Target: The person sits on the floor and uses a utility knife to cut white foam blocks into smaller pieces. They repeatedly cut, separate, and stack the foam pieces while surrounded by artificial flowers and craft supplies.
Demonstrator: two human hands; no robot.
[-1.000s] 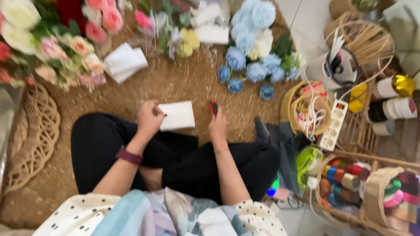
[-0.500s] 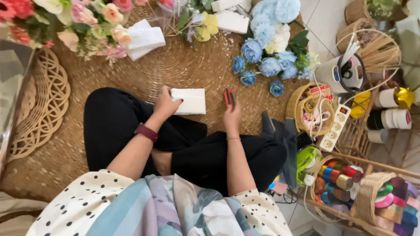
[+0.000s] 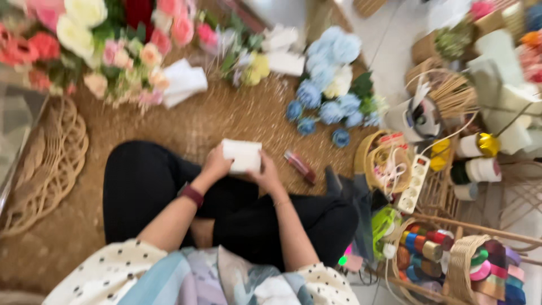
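A small white rectangular paper card [image 3: 242, 156] — lying on the woven mat moments ago — is now lifted, left hand [image 3: 216, 164] and right hand [image 3: 267, 174] fingers closed on its edges, red pen [image 3: 300, 166] left aside.

A woven straw mat [image 3: 226, 121] covers the floor beneath and ahead of the hands. Pale floor tiles [image 3: 389, 51] are seen beyond it, up and to the right. A round wicker mat [image 3: 48, 164] lies far to the left. Even, soft light is cast throughout; the view is blurred.
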